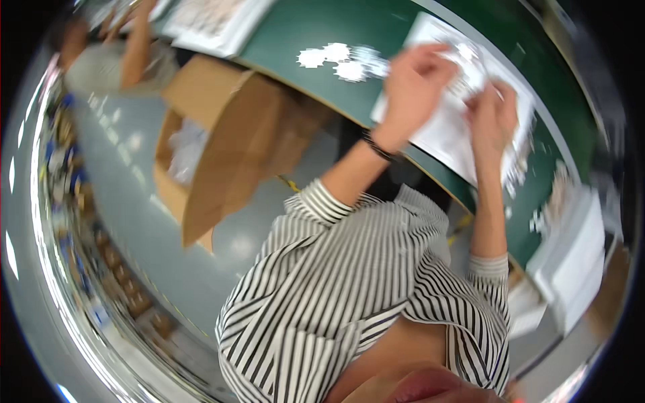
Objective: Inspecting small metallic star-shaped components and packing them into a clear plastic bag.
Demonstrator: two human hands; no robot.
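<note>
The green table [279, 37] spreads under my left fingers [430, 51] and right fingers [507, 102], a white sheet [433, 138] just beneath both. They curl partly closed; I cannot tell whether either grips the blurred shiny thing [466, 54] between them. Jagged white pieces [349, 70] lie to their left.

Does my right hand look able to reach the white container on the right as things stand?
Probably yes: the right hand is on that side, with only small pale pieces seen lying between them on the green tabletop; the white container looks unblocked.
</note>
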